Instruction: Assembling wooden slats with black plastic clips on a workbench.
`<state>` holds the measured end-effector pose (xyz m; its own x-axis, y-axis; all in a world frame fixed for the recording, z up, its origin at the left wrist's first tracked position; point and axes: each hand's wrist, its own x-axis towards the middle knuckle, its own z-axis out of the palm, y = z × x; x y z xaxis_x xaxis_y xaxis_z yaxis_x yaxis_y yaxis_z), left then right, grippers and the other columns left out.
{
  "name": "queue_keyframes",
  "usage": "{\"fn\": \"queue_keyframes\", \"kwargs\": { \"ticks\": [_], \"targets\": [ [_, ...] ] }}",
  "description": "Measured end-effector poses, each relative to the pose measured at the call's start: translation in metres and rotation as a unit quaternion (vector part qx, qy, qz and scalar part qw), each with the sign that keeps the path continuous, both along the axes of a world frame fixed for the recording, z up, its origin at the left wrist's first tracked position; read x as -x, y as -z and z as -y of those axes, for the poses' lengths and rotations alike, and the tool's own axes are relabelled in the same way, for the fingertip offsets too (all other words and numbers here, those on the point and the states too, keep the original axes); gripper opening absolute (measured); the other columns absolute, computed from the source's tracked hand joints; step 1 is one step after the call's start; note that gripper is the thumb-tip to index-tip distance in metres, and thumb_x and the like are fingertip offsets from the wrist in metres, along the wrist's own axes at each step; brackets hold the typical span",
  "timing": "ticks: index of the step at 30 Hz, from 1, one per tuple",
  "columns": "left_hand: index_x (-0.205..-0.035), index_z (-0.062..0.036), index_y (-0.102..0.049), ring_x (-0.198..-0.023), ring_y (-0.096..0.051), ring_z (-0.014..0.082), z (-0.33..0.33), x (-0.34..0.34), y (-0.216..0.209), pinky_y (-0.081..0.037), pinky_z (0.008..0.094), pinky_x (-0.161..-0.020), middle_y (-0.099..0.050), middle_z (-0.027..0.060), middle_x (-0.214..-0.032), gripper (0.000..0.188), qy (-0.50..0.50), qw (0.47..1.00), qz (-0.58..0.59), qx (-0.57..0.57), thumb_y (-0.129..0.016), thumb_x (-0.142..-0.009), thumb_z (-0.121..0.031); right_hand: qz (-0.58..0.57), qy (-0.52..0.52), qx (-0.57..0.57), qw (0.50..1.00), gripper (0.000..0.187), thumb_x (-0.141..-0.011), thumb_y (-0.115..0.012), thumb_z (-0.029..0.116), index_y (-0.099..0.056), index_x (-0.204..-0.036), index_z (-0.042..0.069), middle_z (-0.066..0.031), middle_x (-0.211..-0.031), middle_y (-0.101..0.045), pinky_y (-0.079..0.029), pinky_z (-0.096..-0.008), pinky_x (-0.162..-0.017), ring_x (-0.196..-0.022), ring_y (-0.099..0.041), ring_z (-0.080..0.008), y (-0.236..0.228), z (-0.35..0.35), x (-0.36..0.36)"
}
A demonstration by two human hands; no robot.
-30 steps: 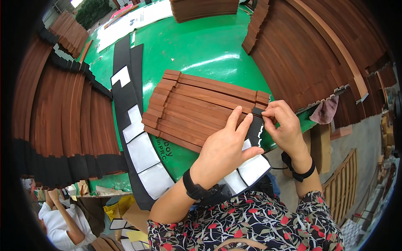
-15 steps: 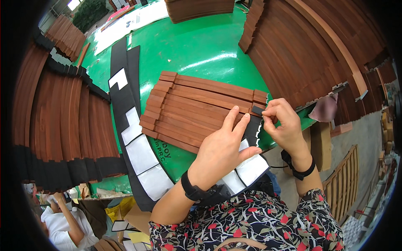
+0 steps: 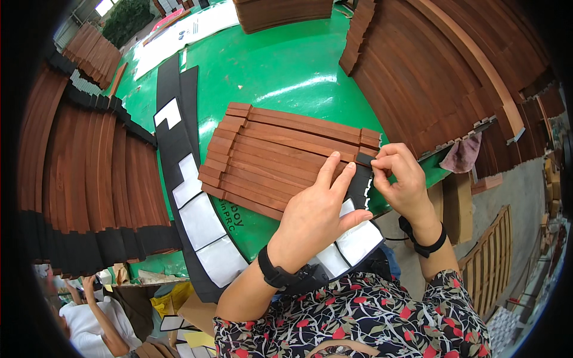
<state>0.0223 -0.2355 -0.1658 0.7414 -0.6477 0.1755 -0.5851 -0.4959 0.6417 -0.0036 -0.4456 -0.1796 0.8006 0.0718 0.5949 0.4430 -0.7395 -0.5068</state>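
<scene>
A row of reddish-brown wooden slats (image 3: 280, 158) lies side by side on the green table. Black pads (image 3: 360, 182) cover the right ends of the nearer slats. My left hand (image 3: 315, 221) rests on the slats with its index and middle fingers stretched out and its thumb apart. Thumb and index finger of my right hand (image 3: 401, 176) pinch the outer end of a small black pad (image 3: 364, 159), which lies on a slat end just past my left fingertips. The farther slat ends show bare wood.
Black strips with white backing squares (image 3: 206, 221) lie left of the slats; another backed sheet (image 3: 360, 238) is near my body. Tall slat stacks stand at left (image 3: 101, 173) and right (image 3: 418, 71). A pink cloth (image 3: 461, 154) hangs at the right edge. Another person (image 3: 98, 322) works lower left.
My hands and the slats stay nearly in place; the right fingers shift very slightly at the pad's end. At lower left the other person's arm has moved.
</scene>
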Motion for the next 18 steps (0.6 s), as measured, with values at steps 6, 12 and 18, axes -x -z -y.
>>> {"fn": "queue_keyframes", "kwargs": {
  "ticks": [6,12,18],
  "targets": [
    [-0.134,-0.0041,-0.056,-0.087,-0.072,0.0317,0.0006,0.0003,0.0008,-0.059,0.0396,-0.074,-0.049,0.0216,-0.145,0.074,-0.003,1.000,0.020,0.004,-0.081,-0.079,-0.047,-0.004,-0.007,0.011,1.000,0.024,-0.075,-0.071,-0.011,-0.059,-0.092,0.000,-0.0133,-0.094,-0.060,-0.054,-0.0373,-0.066,-0.079,-0.065,-0.0296,0.0024,0.0007,-0.0010],
    [-0.134,-0.0039,-0.057,-0.086,-0.072,0.0312,0.0005,0.0007,0.0006,-0.059,0.0394,-0.073,-0.049,0.0214,-0.146,0.074,-0.004,1.000,0.017,0.000,-0.080,-0.079,-0.047,-0.012,-0.007,0.013,1.000,0.023,-0.076,-0.071,-0.011,-0.059,-0.092,0.000,-0.0135,-0.094,-0.061,-0.054,-0.0376,-0.066,-0.079,-0.065,-0.0303,0.0026,0.0008,-0.0013],
    [-0.134,-0.0032,-0.058,-0.087,-0.072,0.0314,0.0013,0.0006,0.0008,-0.059,0.0394,-0.073,-0.048,0.0208,-0.146,0.074,-0.004,1.000,0.023,-0.003,-0.080,-0.079,-0.047,-0.014,-0.017,0.053,0.998,0.021,-0.077,-0.071,-0.009,-0.060,-0.093,0.000,-0.0140,-0.096,-0.061,-0.054,-0.0397,-0.068,-0.081,-0.064,-0.0327,-0.0017,0.0033,-0.0013]
  ]
}}
